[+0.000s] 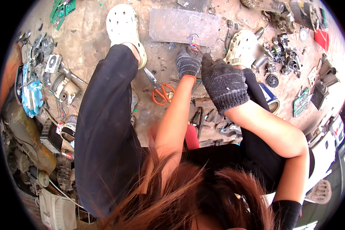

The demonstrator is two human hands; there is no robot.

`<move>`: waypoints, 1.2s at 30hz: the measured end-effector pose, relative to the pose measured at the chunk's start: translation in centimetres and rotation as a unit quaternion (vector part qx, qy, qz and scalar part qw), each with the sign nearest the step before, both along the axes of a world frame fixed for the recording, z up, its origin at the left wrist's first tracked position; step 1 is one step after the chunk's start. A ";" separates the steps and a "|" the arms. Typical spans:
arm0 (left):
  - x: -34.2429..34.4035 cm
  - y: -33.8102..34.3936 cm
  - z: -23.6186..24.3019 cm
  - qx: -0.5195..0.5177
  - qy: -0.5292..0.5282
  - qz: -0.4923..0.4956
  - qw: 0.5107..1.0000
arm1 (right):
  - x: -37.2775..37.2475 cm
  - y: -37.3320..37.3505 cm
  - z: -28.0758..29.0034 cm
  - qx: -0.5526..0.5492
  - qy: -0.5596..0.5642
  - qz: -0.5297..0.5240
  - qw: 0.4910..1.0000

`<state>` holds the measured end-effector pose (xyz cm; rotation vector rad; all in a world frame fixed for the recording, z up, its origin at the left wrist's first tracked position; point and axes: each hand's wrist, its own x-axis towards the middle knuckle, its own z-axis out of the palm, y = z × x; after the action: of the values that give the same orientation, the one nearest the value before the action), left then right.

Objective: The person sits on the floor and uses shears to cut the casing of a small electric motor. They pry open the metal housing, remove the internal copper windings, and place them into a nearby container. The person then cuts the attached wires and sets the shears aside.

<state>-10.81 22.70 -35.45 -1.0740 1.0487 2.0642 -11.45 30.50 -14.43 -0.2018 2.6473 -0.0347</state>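
Note:
My left hand [189,61], in a grey knitted glove, pinches a small red and blue piece [195,47] that looks like wire, by the near edge of a flat metal plate [172,28]. Close on its right is my right hand [225,82] in a darker glove, with its fingers closed and pointing at the same spot. Whatever lies between the right fingertips is hidden. Scissors [163,92] with orange handles lie on the ground left of my left forearm, blades toward my left shoe.
My cream clogs [122,23] stand either side of the plate. Motor parts [283,53] lie at the right, near a green circuit board [301,101]. Metal scrap and a round housing [65,88] crowd the left. More small scrap [222,124] lies below my right hand.

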 end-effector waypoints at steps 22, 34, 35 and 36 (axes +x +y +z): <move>-0.1 1.1 0.9 0.092 -0.158 0.183 0.966 | -3.3 7.1 1.0 -0.120 -0.089 -0.123 0.981; -0.2 -0.2 1.1 0.126 -0.135 0.140 0.973 | -3.4 9.7 3.9 -0.108 -0.151 -0.145 0.972; 0.2 -0.8 0.7 0.138 -0.135 0.158 0.968 | -3.6 9.9 3.8 -0.113 -0.143 -0.160 0.970; 0.2 -1.2 1.1 0.151 -0.135 0.174 0.964 | -3.5 10.3 3.6 -0.118 -0.135 -0.177 0.968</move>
<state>-10.64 21.53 -34.37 -1.4014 0.4126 2.1716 -14.95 40.82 -10.80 0.1891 2.3689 -0.4619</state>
